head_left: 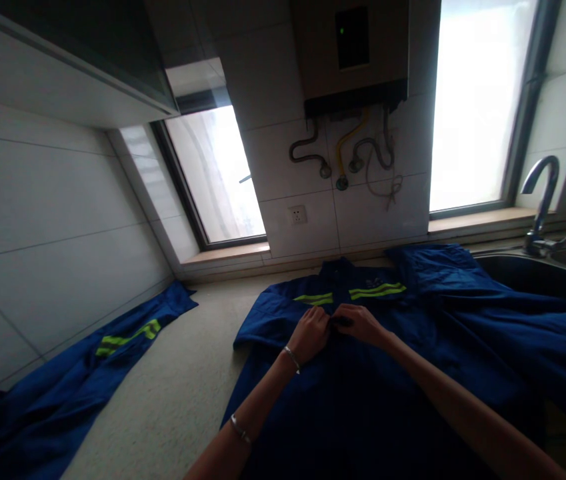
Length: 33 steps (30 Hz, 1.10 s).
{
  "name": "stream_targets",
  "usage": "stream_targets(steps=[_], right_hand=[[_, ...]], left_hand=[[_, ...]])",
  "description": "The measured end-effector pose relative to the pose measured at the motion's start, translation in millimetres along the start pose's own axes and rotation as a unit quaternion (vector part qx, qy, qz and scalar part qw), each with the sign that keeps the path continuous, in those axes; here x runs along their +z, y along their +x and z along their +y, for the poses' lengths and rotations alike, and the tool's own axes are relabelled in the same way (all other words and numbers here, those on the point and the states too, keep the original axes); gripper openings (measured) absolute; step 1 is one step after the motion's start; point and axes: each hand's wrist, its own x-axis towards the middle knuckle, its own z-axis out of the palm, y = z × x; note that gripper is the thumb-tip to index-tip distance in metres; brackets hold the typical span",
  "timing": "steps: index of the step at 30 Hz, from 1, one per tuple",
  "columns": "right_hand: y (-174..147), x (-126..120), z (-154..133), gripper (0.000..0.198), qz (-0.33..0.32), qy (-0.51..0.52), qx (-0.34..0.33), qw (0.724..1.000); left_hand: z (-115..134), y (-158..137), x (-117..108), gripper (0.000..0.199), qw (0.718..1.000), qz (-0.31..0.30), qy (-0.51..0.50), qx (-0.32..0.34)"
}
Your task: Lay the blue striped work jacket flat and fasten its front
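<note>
A blue work jacket point(283, 367) with yellow-green striped bands on its chest lies spread on the counter, collar toward the wall. At the middle of its front, just below the bands, my left hand point(313, 328) is closed on the cloth. Close beside it, my right hand point(360, 325) has its fingers pinched together at the front edge. A small dark piece point(341, 321) shows between the two hands; whether it is a fold of the jacket or a separate thing I cannot tell. The fingertips are partly hidden.
More blue clothing point(493, 313) lies to the right, reaching the black sink point(523, 272) and its faucet point(545, 200). Another blue garment point(77, 380) with striped bands lies along the left wall. A water heater point(353, 53) with hoses hangs above, over a wall socket point(297, 214).
</note>
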Motion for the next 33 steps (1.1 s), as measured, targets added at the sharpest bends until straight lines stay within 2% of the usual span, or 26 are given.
stream_targets(steps=[6, 17, 33], right_hand=[[-1.7, 1.9, 1.3, 0.014, -0.011, -0.047, -0.018, 0.999], [-3.1, 5.6, -2.0, 0.013, -0.028, -0.062, -0.034, 0.997], [-6.6, 13.4, 4.7, 0.015, -0.022, -0.083, -0.066, 0.994]], left_hand=[[-3.1, 0.0, 6.7, 0.011, 1.000, -0.011, -0.014, 0.019], [-6.1, -3.0, 5.1, 0.004, 0.998, -0.038, -0.036, 0.027], [-9.1, -7.7, 13.0, 0.007, 0.996, -0.054, -0.051, 0.044]])
